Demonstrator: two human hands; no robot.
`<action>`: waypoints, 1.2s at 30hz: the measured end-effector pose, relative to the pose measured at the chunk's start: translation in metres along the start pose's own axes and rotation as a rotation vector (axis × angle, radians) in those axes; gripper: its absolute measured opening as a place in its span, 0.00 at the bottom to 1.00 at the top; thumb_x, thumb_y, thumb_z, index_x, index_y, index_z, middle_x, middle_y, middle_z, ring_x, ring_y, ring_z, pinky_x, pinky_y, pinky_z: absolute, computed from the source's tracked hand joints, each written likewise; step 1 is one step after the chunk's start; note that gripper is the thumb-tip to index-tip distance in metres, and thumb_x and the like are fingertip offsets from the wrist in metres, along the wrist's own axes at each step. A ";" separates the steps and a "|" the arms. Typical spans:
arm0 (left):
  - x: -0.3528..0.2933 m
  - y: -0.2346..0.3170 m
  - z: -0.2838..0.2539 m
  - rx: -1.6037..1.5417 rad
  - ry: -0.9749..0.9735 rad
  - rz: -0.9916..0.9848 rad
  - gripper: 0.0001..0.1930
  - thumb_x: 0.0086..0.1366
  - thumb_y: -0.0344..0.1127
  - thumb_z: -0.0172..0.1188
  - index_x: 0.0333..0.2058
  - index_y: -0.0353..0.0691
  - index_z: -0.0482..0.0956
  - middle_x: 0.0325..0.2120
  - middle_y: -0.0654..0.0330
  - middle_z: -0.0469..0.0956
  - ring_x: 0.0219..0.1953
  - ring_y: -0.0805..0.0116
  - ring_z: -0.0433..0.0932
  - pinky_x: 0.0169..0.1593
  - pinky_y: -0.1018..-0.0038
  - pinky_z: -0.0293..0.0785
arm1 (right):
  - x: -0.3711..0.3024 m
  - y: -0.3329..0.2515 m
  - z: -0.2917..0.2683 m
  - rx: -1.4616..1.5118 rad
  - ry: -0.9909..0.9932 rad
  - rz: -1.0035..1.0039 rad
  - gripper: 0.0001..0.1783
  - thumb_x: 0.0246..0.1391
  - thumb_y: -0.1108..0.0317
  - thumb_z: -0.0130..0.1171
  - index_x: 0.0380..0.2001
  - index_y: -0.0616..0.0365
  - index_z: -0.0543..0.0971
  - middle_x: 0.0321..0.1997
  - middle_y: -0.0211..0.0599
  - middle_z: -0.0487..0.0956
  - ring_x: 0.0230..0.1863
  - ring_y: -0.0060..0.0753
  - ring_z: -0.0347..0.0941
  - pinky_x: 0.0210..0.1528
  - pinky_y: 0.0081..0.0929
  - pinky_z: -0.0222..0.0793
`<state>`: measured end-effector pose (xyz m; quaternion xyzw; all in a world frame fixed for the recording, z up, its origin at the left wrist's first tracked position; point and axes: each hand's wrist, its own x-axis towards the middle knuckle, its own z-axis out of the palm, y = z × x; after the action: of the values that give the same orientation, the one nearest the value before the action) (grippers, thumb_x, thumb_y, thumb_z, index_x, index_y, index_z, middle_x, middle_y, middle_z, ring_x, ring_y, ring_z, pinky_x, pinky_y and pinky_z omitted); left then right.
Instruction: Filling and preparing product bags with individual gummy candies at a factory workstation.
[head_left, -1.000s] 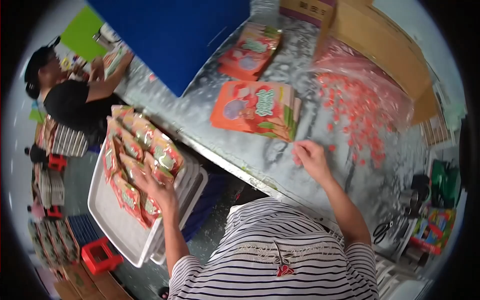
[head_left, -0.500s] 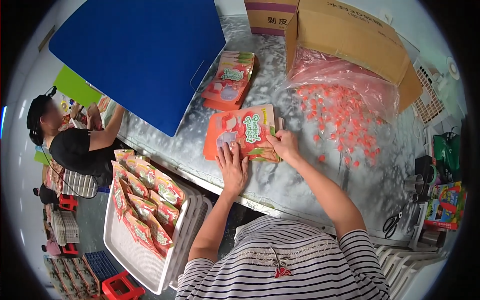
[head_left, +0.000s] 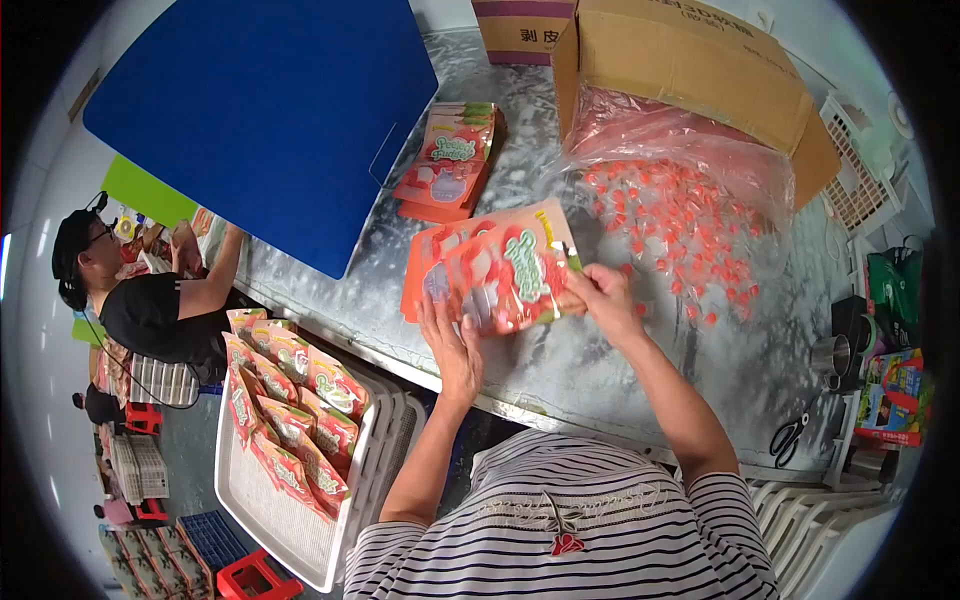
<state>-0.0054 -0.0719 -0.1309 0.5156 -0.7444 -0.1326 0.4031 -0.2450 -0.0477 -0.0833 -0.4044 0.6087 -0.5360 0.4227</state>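
Observation:
My right hand (head_left: 606,300) pinches the right edge of a pink and red candy pouch (head_left: 525,268), which is tilted up off a stack of flat pouches (head_left: 416,262). The fingers of my left hand (head_left: 452,350) are stretched out along the near left side of the raised pouch, at the near edge of the stack. Part of the stack is hidden beneath the pouch and my fingers. A second pile of pouches (head_left: 450,155) lies farther off on the table. To the right, small red wrapped candies (head_left: 680,235) spread out of a clear plastic bag (head_left: 690,130).
An open cardboard box (head_left: 690,50) stands behind the candies. A large blue panel (head_left: 270,130) covers the far left. At the table's left, filled pouches (head_left: 290,400) lie on stacked white trays (head_left: 240,510). Scissors (head_left: 790,440) rest at the right edge. A co-worker (head_left: 145,290) is at the left.
My right hand has raised the top pouch's right side from the stack and moved slightly right. My left hand has slid a little left and nearer.

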 end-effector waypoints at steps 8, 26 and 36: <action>0.022 0.124 -0.063 0.051 -0.566 0.786 0.28 0.57 0.33 0.58 0.57 0.35 0.68 0.60 0.43 0.62 0.65 0.40 0.56 0.67 0.46 0.48 | -0.095 -0.032 -0.010 -0.220 -0.262 -0.210 0.09 0.56 0.75 0.54 0.23 0.67 0.73 0.22 0.41 0.80 0.25 0.25 0.79 0.26 0.22 0.73; 0.015 0.145 -0.073 -0.020 -0.930 0.819 0.13 0.52 0.29 0.58 0.37 0.33 0.77 0.41 0.55 0.72 0.41 0.60 0.73 0.47 0.66 0.70 | -0.159 -0.006 -0.029 -0.150 -0.279 -0.227 0.16 0.54 0.68 0.62 0.19 0.64 0.70 0.14 0.42 0.67 0.15 0.26 0.60 0.18 0.27 0.59; 0.011 0.156 -0.069 0.131 -0.777 1.073 0.17 0.51 0.34 0.57 0.40 0.34 0.75 0.37 0.57 0.73 0.38 0.64 0.73 0.38 0.73 0.72 | -0.153 -0.021 -0.049 0.095 -0.499 0.140 0.17 0.62 0.60 0.52 0.37 0.65 0.77 0.30 0.42 0.79 0.33 0.25 0.72 0.37 0.24 0.68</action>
<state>-0.0596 0.0012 0.0136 0.0115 -0.9955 -0.0442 0.0834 -0.2426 0.1107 -0.0467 -0.4608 0.4861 -0.4171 0.6143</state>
